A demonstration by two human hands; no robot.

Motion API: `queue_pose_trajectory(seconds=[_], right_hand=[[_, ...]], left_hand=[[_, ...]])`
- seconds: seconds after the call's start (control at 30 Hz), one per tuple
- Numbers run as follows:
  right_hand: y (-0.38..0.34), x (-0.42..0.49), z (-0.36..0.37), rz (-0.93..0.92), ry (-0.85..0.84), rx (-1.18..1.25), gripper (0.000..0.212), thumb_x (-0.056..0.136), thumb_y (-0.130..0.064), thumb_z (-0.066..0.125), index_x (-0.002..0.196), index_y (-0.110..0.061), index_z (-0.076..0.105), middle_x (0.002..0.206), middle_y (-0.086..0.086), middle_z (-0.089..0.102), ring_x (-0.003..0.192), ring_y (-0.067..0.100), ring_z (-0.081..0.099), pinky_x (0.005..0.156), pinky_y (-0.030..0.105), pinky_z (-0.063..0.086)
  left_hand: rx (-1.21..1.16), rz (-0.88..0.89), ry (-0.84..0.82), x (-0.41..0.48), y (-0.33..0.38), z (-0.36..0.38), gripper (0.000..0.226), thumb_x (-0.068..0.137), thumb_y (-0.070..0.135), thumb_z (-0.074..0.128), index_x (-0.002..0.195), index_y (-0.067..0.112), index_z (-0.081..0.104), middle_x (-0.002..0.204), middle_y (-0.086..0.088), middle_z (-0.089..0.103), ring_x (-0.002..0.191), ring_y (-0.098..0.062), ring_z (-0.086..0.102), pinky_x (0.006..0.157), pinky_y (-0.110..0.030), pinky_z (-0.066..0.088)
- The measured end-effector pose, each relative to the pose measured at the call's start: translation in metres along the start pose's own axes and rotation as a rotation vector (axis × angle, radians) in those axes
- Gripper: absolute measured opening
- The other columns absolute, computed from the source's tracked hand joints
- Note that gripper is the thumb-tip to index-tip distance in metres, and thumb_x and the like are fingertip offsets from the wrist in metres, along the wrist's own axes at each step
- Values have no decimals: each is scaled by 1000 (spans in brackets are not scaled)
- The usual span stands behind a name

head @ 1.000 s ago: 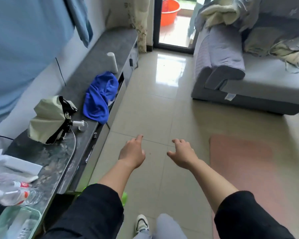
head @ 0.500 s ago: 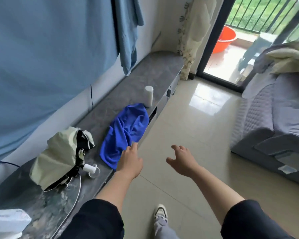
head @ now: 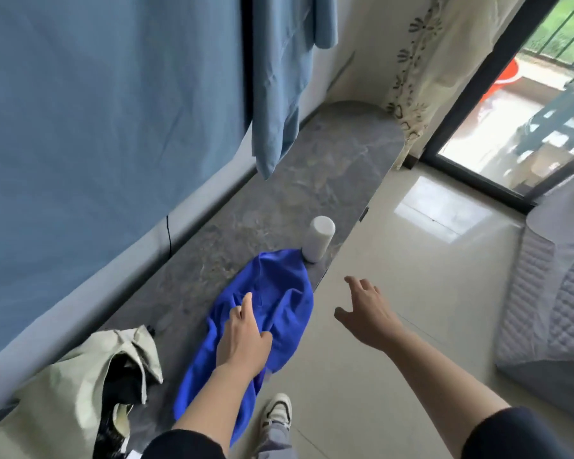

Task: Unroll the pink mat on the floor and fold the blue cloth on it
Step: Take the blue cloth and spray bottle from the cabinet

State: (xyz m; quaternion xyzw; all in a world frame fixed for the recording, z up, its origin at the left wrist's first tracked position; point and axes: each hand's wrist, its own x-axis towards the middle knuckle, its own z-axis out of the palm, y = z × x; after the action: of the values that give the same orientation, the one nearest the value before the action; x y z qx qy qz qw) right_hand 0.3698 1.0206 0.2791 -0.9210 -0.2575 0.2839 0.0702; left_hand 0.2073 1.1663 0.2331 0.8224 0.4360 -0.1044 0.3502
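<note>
The blue cloth (head: 275,293) lies crumpled on the grey stone counter (head: 328,167) along the left wall, its lower part hanging over the counter's front edge. My left hand (head: 244,336) rests flat on the middle of the cloth, fingers spread, not gripping it. My right hand (head: 365,309) hovers open above the floor, just right of the cloth and apart from it. The pink mat is out of view.
A white cylinder (head: 318,238) stands on the counter touching the cloth's far end. A pale green folded umbrella (head: 80,385) lies on the counter at near left. Blue curtains (head: 96,111) hang over the wall. A grey sofa (head: 550,293) sits right; tiled floor (head: 411,276) between.
The view has swung left and up, away from the mat. Both hands moved forward; my left hand went from beside the cloth's edge to lying on top of it.
</note>
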Motion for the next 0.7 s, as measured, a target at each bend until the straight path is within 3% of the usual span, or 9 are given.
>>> queue_pose_trajectory(seconds=[0.17,0.23,0.3,0.37,0.47,0.57,0.7], right_hand=[[-7,100,7,-57,66,-21,71,82,-35,60,142,-16,28,142,10,35,123,33,38,97,44,41],[-8,135,8,-82,102,-31,78,81,-32,64,146,-16,23,150,10,25,125,35,36,100,43,40],[-10,165,11,-104,141,-30,85,80,-30,67,148,-19,17,158,7,10,130,36,32,102,44,39],[-11,191,16,-120,154,-26,91,79,-27,69,151,-24,12,161,4,-1,136,37,28,104,47,39],[-12,216,20,-135,96,-60,95,78,-23,68,151,-33,8,161,4,-2,135,39,34,104,43,39],[-14,228,20,-131,154,-53,80,78,-16,66,145,-36,26,150,9,21,113,42,51,89,39,45],[-14,220,36,-147,264,-70,59,79,-3,55,130,-28,40,140,11,28,93,40,53,74,38,48]], left_hand=[[157,-106,-5,79,-34,33,88,85,32,60,151,21,2,152,-11,23,128,-29,38,90,-38,49],[232,-141,-29,104,-44,48,93,84,38,60,152,21,-2,157,-15,11,137,-35,26,101,-41,43],[292,-179,-43,124,-50,63,100,83,46,59,151,23,-10,159,-16,-5,143,-43,10,111,-49,31],[271,-255,-61,142,-58,78,107,80,50,60,149,31,-20,158,-13,-19,144,-48,-2,111,-60,23],[123,-407,-121,151,-67,93,117,75,47,67,142,43,-28,156,-10,-29,143,-48,-6,105,-68,26],[187,-398,-155,148,-72,103,120,70,47,70,142,46,-26,156,-12,-24,141,-45,4,100,-62,39],[302,-272,-33,145,-72,105,104,77,30,68,148,45,-7,146,-13,12,116,-33,35,84,-43,51]])
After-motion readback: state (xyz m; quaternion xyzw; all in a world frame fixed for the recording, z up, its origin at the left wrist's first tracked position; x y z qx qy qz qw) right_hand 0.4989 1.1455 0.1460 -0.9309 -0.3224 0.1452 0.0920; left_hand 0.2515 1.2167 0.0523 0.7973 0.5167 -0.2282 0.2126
